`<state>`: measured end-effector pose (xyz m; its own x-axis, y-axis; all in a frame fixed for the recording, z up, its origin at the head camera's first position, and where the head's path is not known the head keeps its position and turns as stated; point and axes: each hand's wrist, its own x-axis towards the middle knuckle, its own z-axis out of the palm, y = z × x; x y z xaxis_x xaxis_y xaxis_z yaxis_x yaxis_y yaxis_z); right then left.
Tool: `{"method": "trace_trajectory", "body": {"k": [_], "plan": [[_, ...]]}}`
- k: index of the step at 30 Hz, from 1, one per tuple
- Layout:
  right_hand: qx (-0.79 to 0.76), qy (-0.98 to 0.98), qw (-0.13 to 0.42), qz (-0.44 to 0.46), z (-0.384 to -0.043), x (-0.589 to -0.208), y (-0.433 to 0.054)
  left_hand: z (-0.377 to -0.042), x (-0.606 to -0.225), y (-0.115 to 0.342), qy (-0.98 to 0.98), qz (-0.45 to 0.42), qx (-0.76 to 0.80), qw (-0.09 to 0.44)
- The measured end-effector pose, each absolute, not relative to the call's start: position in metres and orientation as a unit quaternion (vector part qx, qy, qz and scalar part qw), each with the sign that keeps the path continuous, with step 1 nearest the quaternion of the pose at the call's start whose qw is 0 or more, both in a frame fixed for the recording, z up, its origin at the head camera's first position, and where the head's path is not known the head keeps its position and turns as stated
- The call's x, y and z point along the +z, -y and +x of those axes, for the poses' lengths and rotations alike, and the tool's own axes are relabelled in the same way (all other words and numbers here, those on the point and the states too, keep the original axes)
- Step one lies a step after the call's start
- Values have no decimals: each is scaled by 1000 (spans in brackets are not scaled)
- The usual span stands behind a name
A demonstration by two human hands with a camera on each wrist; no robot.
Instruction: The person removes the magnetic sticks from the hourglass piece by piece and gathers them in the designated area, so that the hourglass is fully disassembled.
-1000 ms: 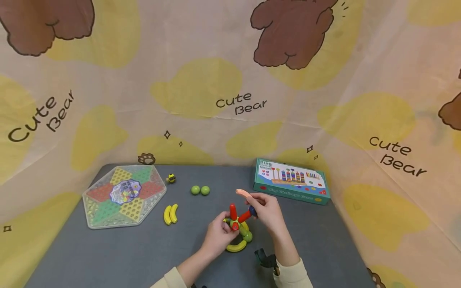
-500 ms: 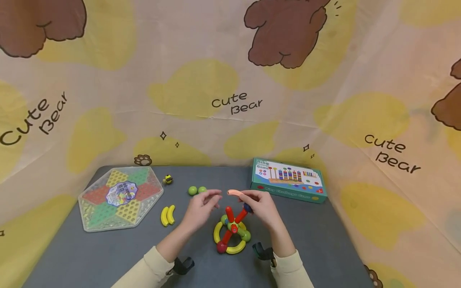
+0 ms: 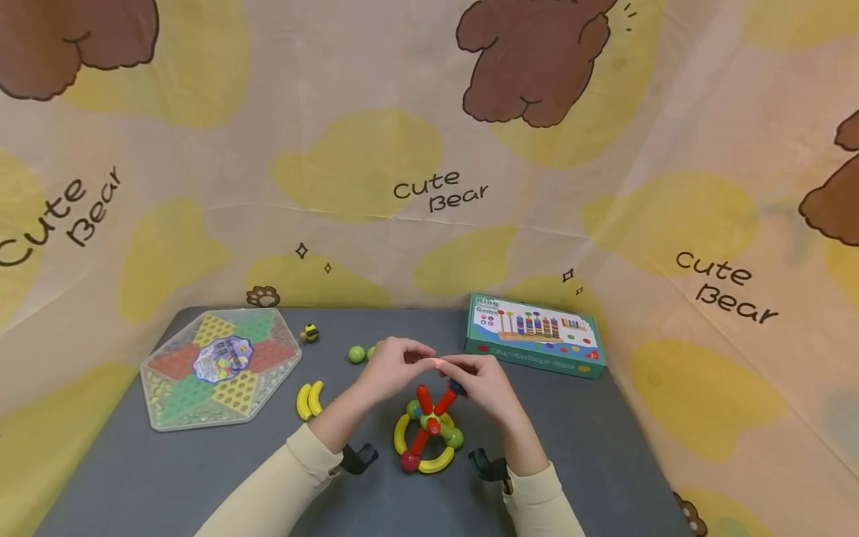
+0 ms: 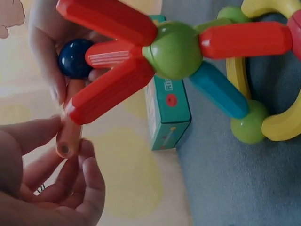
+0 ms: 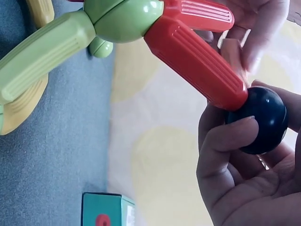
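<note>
A magnetic stick-and-ball toy stands on the table, with a ring of yellow curved rods (image 3: 438, 465) as its base and a red ball (image 3: 410, 462). Above the ring, red rods (image 4: 113, 92) fan out from a green ball (image 4: 174, 51). A dark blue ball (image 5: 264, 121) caps one red rod. My right hand (image 3: 488, 386) curls its fingers round that ball and also pinches an orange rod (image 4: 70, 133) beside it. My left hand (image 3: 392, 371) pinches the orange rod's free end between thumb and fingers. Both hands meet just above the toy.
Two yellow curved rods (image 3: 309, 401) lie left of my left forearm. Green balls (image 3: 356, 354) sit behind the left hand, partly covered. A bee figure (image 3: 310, 333), a hexagonal board game (image 3: 251, 358) and a green game box (image 3: 535, 335) lie farther back. A printed cloth surrounds the table.
My left hand let go of the toy, moved up and back, and now grips the orange rod. My right hand kept the rod and blue ball, with the rod tilting flatter.
</note>
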<state>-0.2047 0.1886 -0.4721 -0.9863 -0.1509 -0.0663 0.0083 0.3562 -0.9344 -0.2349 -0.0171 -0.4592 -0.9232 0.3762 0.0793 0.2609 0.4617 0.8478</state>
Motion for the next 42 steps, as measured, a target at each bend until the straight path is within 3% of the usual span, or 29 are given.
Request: {"method": "trace_trajectory", "body": {"k": [7,17,30,42], "plan": [[-556,-826,75,-50,-204,-474,-192,-239,-457,17,-882,228,403,85],[-564,-821,75,-57,-203,-473,-191,-237,-452,17,-891,296,341,58],[-554,-830,48,-40,-202,-474,-187,-225,-450,17,-911,248,330,17],[-552,-833,28,-26,-203,-476,-182,-220,-452,15,-918,228,324,18]]}}
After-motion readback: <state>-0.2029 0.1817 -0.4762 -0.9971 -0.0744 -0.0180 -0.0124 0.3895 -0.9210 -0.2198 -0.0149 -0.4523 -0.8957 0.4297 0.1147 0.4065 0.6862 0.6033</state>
